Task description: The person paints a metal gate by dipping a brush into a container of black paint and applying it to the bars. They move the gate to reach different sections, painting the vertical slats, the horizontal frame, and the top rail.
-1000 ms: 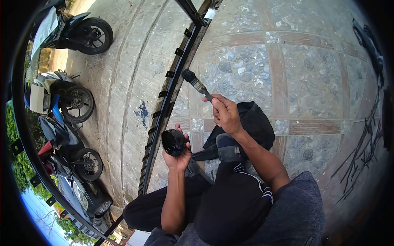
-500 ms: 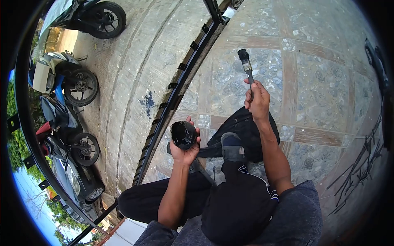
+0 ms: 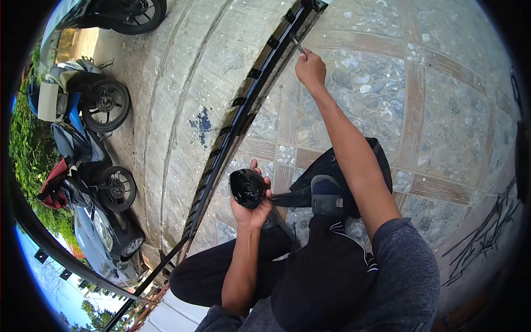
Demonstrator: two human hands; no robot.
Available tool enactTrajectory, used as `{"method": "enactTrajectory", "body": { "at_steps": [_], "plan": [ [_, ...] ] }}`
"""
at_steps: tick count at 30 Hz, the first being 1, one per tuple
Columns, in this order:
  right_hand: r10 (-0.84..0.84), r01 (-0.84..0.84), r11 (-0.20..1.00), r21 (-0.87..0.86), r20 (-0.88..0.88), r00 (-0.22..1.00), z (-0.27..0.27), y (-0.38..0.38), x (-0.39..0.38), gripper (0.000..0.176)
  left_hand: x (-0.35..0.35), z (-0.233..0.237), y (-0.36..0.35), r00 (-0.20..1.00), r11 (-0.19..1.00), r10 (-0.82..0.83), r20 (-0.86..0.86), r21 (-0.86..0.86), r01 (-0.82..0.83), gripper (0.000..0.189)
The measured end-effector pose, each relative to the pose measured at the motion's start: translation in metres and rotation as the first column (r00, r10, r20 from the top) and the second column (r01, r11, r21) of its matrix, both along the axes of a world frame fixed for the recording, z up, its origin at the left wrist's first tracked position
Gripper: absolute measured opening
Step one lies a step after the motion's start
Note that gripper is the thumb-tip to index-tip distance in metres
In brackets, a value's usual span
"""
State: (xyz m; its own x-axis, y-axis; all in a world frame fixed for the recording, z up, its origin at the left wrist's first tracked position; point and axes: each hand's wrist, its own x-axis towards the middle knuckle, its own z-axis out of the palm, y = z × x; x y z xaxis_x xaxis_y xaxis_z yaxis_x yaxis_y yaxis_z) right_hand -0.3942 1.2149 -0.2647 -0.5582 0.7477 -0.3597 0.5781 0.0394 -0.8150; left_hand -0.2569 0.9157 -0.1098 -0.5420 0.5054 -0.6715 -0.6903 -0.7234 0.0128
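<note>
- The left hand [image 3: 253, 211] is closed round a small glossy black pot [image 3: 247, 188], thumb on one side and fingers on the other, held up in front of the bent knees
- The right hand [image 3: 310, 69] is stretched far out ahead of the left one, arm nearly straight, and closed in a fist on the thin handle of a brush [image 3: 298, 47]
- Only a short bit of the handle shows above the knuckles; it slants up towards the black metal rail [image 3: 233, 117] just beyond the hand, and the bristle end cannot be made out against the rail's dark colour
- The rail runs diagonally past both hands, close on the outer side of the left hand
- Under the right forearm lies a black bag [image 3: 354, 166] on the stone paving [image 3: 381, 99], with a sandalled foot [image 3: 326, 196] just beside the pot
- Beyond the rail, well apart from the left hand, stand parked motorbikes [image 3: 94, 105] on a concrete strip [image 3: 166, 110] that bears a dark paint blot
</note>
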Motion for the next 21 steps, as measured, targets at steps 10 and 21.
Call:
{"method": "enactTrajectory", "body": {
  "at_steps": [10, 21],
  "plan": [
    [-0.149, 0.149, 0.989, -0.002, -0.058, 0.987, -0.032, -0.025, 0.001, 0.035, -0.006, -0.01, -0.005, 0.998, 0.999, 0.04, 0.048, -0.037, -0.038, 0.063],
    [-0.25, 0.23, 0.956, -0.184, -0.095, 0.963, -0.02, -0.022, 0.0, 0.029, -0.011, -0.016, 0.001, 0.997, 1.0, 0.013, 0.072, -0.022, -0.012, 0.063]
  ]
}}
